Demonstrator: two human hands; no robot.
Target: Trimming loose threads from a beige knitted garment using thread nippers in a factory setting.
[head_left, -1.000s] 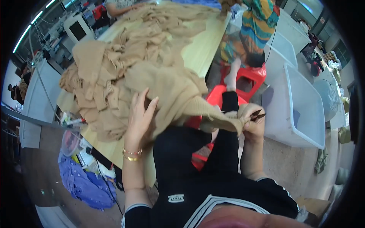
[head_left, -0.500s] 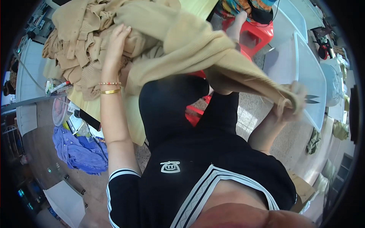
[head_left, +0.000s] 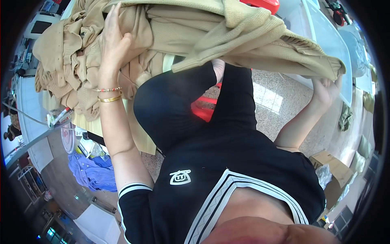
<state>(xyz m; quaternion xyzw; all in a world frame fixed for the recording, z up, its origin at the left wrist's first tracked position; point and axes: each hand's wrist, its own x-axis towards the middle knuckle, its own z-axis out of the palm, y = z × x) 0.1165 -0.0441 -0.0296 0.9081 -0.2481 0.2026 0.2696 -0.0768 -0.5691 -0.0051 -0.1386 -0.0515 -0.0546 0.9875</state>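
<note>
A tan knitted sweater [head_left: 243, 44] stretches sideways across the top of the view, above my knees. My right hand [head_left: 328, 90] is closed on its ribbed end at the far right; the fingertips are partly hidden behind the knit. One loose sleeve-like part hangs toward my lap. My left hand [head_left: 113, 46] lies on the tan cloth at the left, fingers stretched out and thumb apart. Beneath and beside it is a heap of similar tan knitwear [head_left: 67, 51], some pieces with ribbed edges and buttons. The scissor blades seen earlier by my right hand are out of sight.
The heap rests on a pale wooden table [head_left: 144, 136]. Translucent plastic bins [head_left: 325, 32] stand at the far right, near a red stool [head_left: 266, 4]. Blue clothing [head_left: 91, 173] lies low at the left. An open cardboard box [head_left: 333, 171] stands behind my right elbow.
My right hand has moved up and outward, drawing the sweater straighter and wider. My left hand has shifted slightly up and left. The dark scissor blades beside my right hand no longer show.
</note>
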